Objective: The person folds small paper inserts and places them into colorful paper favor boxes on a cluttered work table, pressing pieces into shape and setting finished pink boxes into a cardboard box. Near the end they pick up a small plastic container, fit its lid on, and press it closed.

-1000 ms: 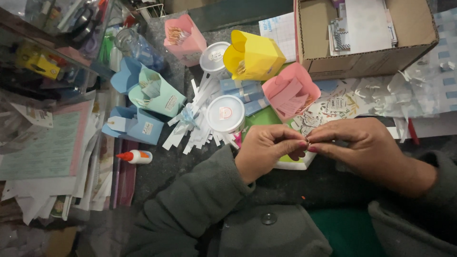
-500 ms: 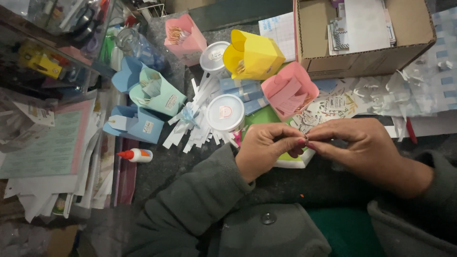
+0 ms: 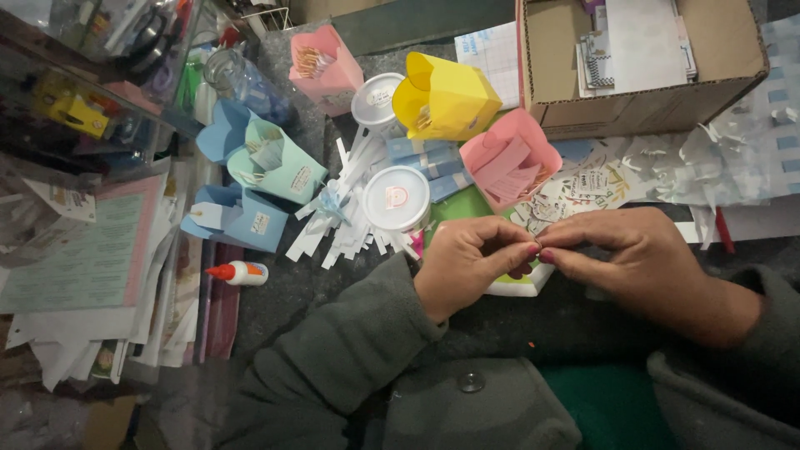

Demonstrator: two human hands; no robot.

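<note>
1. The left hand (image 3: 467, 262) and the right hand (image 3: 642, 267) meet at their fingertips, just as they did a moment ago.
2. Both hands pinch a tiny piece (image 3: 537, 245) between them. It is too small to tell what it is.
3. The grip of each hand is closed tight on that tiny piece.
4. The hands stay in the same spot, over the green sheet (image 3: 462, 204) near the front of the bench (image 3: 300, 287).
5. The fingers have hardly moved since the earlier picture.
6. Just behind the left hand sits a round white lid (image 3: 396, 198) on a pile of white paper strips (image 3: 342, 225).
7. A pink paper box (image 3: 508, 158) and a yellow paper box (image 3: 446, 96) stand behind the hands.
8. A small glue bottle (image 3: 239, 272) lies to the left, well apart from the hands.
9. None of these things have shifted.
</note>
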